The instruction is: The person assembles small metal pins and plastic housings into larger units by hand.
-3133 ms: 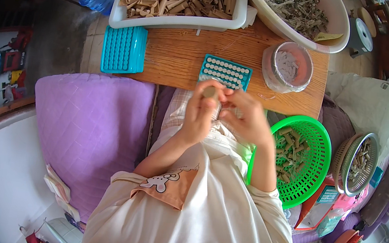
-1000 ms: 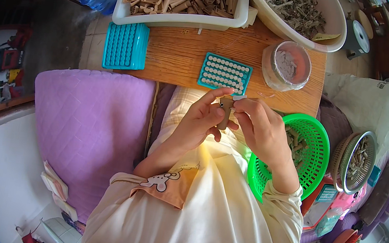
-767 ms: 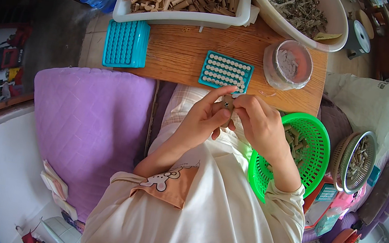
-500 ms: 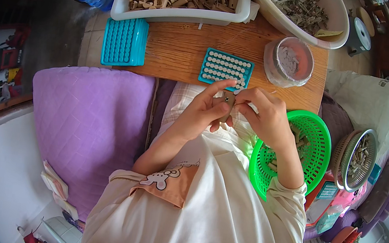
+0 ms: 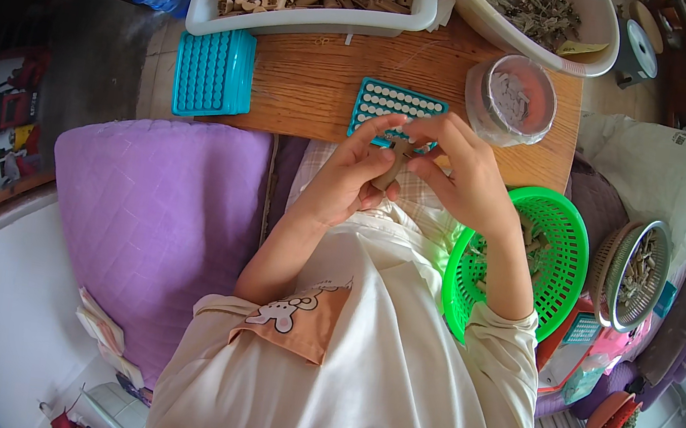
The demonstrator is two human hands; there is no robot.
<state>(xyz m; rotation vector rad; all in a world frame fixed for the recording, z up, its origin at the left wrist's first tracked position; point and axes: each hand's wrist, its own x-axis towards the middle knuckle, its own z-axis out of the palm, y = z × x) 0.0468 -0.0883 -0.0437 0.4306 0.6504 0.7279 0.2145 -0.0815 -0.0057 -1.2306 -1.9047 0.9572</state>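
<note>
My left hand (image 5: 348, 173) is closed around a tan plastic part (image 5: 392, 169), gripping it between thumb and fingers just off the table's near edge. My right hand (image 5: 467, 177) is curled over the upper end of that part, its fingertips close to my left index finger. What the right fingertips hold is too small to make out. Just beyond the hands lies a teal tray (image 5: 355, 116) with rows of small white round pieces (image 5: 393, 98); the fingers cover its near right corner.
Stacked teal trays (image 5: 215, 72) stand left on the table (image 5: 309, 80). Behind is a white bin (image 5: 315, 34) of tan parts, beside a basin (image 5: 583, 66) of small metallic-looking pieces. A tub (image 5: 509, 102) holds pale bits. A green basket (image 5: 561, 269) sits by my right forearm.
My right hand has moved slightly away from me and its index finger now reaches over the part's top. The tan part has tilted in my left hand.
</note>
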